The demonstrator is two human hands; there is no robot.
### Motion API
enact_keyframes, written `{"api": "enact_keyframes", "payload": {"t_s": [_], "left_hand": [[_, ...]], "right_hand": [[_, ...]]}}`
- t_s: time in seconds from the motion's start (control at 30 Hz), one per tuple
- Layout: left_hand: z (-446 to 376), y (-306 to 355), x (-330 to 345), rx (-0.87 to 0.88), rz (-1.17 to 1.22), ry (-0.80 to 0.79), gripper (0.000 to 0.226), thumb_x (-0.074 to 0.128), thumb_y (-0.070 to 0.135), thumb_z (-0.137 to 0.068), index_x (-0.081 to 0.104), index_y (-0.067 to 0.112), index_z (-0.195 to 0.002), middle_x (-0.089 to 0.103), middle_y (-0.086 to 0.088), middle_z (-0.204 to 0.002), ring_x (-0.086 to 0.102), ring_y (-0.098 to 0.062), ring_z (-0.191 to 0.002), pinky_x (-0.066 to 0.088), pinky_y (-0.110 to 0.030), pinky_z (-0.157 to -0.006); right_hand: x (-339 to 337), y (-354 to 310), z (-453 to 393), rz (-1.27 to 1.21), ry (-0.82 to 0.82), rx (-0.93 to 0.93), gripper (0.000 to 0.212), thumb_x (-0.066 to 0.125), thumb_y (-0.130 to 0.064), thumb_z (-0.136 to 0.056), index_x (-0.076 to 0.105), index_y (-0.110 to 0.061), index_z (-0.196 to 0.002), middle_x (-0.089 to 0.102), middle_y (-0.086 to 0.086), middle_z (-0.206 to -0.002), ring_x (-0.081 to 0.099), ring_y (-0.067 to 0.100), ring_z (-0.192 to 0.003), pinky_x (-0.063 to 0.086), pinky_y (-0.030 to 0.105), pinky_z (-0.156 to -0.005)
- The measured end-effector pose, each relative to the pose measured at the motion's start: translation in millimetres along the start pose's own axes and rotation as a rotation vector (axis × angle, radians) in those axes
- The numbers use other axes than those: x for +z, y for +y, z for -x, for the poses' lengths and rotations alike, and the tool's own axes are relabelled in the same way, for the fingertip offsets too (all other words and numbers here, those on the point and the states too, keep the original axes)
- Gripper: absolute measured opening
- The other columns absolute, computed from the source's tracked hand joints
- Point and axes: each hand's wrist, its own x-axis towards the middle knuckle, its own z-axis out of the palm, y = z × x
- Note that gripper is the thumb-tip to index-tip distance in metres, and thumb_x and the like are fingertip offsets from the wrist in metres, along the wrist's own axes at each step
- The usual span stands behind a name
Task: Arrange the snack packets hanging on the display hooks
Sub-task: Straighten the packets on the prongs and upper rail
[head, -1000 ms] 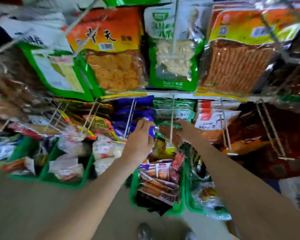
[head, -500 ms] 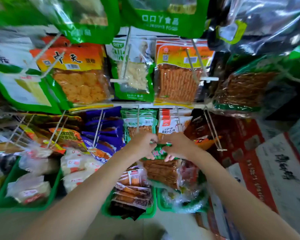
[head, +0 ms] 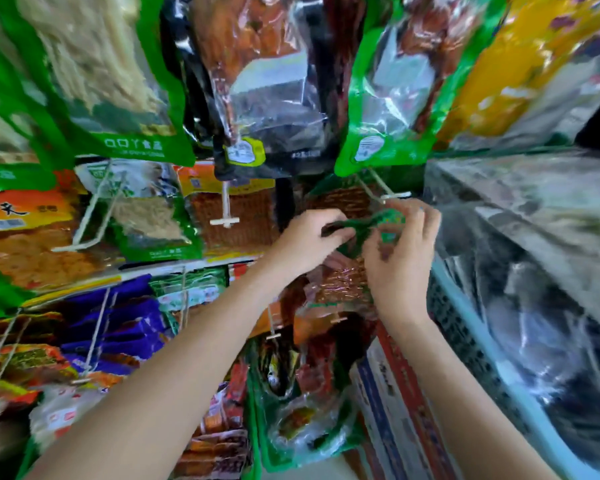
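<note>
A green-topped packet of brown strip snacks (head: 347, 285) hangs from my two hands in front of the display. My left hand (head: 309, 242) pinches the left end of its green header. My right hand (head: 400, 247) pinches the right end, just below the white tip of a wire display hook (head: 394, 195). Behind my hands a similar brown-strip packet (head: 340, 199) hangs on that hook. The packet's lower part is blurred.
Large green, dark and yellow bags (head: 281, 98) hang overhead. An orange packet on its own hook (head: 236, 216) is to the left. Purple packets (head: 118, 323) and green bins (head: 291, 427) lie lower down. A basket-like rack of plastic-wrapped goods (head: 499, 341) stands at the right.
Both hands have lifted the green-topped packet up and to the right, from the lower hook row to the tip of a higher hook. The view has swung up and right.
</note>
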Motion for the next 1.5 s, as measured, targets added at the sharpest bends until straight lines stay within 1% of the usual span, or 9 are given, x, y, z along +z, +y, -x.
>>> {"api": "enact_keyframes", "payload": {"t_s": [0.17, 0.33, 0.5, 0.67, 0.87, 0.97, 1.17, 1.4, 1.5], "left_hand": [[-20.7, 11.1, 2.2, 0.013, -0.068, 0.070, 0.013, 0.053, 0.017, -0.092, 0.062, 0.015, -0.084, 0.066, -0.010, -0.081, 0.070, -0.029, -0.073, 0.057, -0.041, -0.071], [-33.1, 31.2, 12.1, 0.005, 0.013, 0.092, 0.011, 0.050, 0.011, -0.094, 0.059, 0.014, -0.087, 0.058, 0.004, -0.071, 0.063, -0.003, -0.046, 0.053, -0.015, -0.047], [-34.5, 31.7, 16.9, 0.078, -0.046, 0.156, 0.009, 0.050, 0.010, -0.094, 0.058, 0.013, -0.090, 0.053, 0.008, -0.067, 0.050, 0.020, -0.073, 0.042, -0.004, -0.047], [-28.6, 18.0, 15.1, 0.038, 0.044, 0.179, 0.011, 0.051, 0.013, -0.094, 0.061, 0.010, -0.091, 0.061, 0.003, -0.080, 0.071, -0.023, -0.064, 0.059, -0.034, -0.064], [-52.8, 16.1, 15.0, -0.092, -0.216, 0.373, 0.023, 0.048, 0.017, -0.094, 0.064, 0.006, -0.107, 0.066, -0.011, -0.108, 0.064, -0.028, -0.096, 0.049, -0.031, -0.085], [-62.1, 17.3, 18.8, -0.175, -0.295, 0.468, 0.036, 0.045, 0.012, -0.093, 0.047, 0.005, -0.127, 0.049, -0.016, -0.132, 0.046, -0.030, -0.122, 0.035, -0.031, -0.096], [-19.3, -26.4, 13.2, -0.168, -0.371, 0.403, 0.064, 0.048, 0.005, -0.089, 0.019, 0.018, -0.144, 0.005, -0.005, -0.155, 0.030, -0.026, -0.135, 0.037, -0.032, -0.096], [45.4, -84.9, -25.5, -0.422, -0.395, 0.372, 0.064, 0.051, 0.008, -0.091, 0.016, 0.013, -0.144, 0.020, -0.009, -0.148, 0.050, -0.031, -0.114, 0.046, -0.035, -0.079], [74.1, -103.8, -45.0, -0.503, -0.433, 0.343, 0.056, 0.049, 0.009, -0.091, 0.024, 0.010, -0.141, 0.029, -0.014, -0.143, 0.050, -0.035, -0.116, 0.045, -0.040, -0.086]], "right_hand": [[-4.8, 18.2, 9.4, 0.032, -0.033, -0.082, 0.037, 0.040, 0.003, -0.079, 0.057, 0.005, -0.112, 0.048, 0.022, -0.120, 0.047, 0.021, -0.114, 0.034, 0.015, -0.099], [-1.4, 21.6, 0.4, 0.079, -0.163, 0.010, 0.043, 0.042, 0.003, -0.084, 0.053, 0.002, -0.125, 0.037, 0.018, -0.143, 0.036, 0.028, -0.135, 0.017, 0.007, -0.104], [-5.7, 23.5, -12.0, 0.063, -0.182, 0.006, 0.041, 0.043, 0.005, -0.081, 0.057, 0.003, -0.120, 0.042, 0.017, -0.142, 0.051, 0.031, -0.122, 0.040, 0.026, -0.099], [-9.7, 23.2, -9.1, 0.016, -0.205, -0.033, 0.043, 0.043, 0.006, -0.083, 0.056, 0.002, -0.123, 0.042, 0.014, -0.140, 0.051, 0.024, -0.122, 0.036, 0.016, -0.099], [10.0, 13.9, -15.1, 0.015, -0.298, 0.036, 0.053, 0.045, 0.008, -0.083, 0.042, 0.001, -0.135, 0.032, 0.023, -0.143, 0.041, 0.036, -0.129, 0.026, 0.008, -0.093], [29.7, 18.0, -25.1, 0.021, -0.500, 0.233, 0.066, 0.049, -0.001, -0.087, 0.020, -0.009, -0.147, 0.005, 0.021, -0.154, 0.016, 0.031, -0.142, 0.022, 0.014, -0.098], [57.3, 30.1, -4.8, 0.104, -0.742, 0.315, 0.069, 0.051, -0.009, -0.091, 0.013, -0.012, -0.148, -0.002, 0.010, -0.157, 0.007, 0.025, -0.145, 0.025, 0.030, -0.108], [95.7, -5.4, 13.5, 0.063, -0.823, 0.208, 0.057, 0.050, -0.002, -0.089, 0.031, -0.010, -0.143, 0.029, 0.013, -0.150, 0.032, 0.028, -0.136, 0.033, 0.029, -0.103], [117.3, -27.6, 29.6, 0.022, -0.916, 0.161, 0.049, 0.050, 0.001, -0.085, 0.047, -0.009, -0.133, 0.052, 0.016, -0.132, 0.051, 0.032, -0.120, 0.038, 0.031, -0.094]]}}
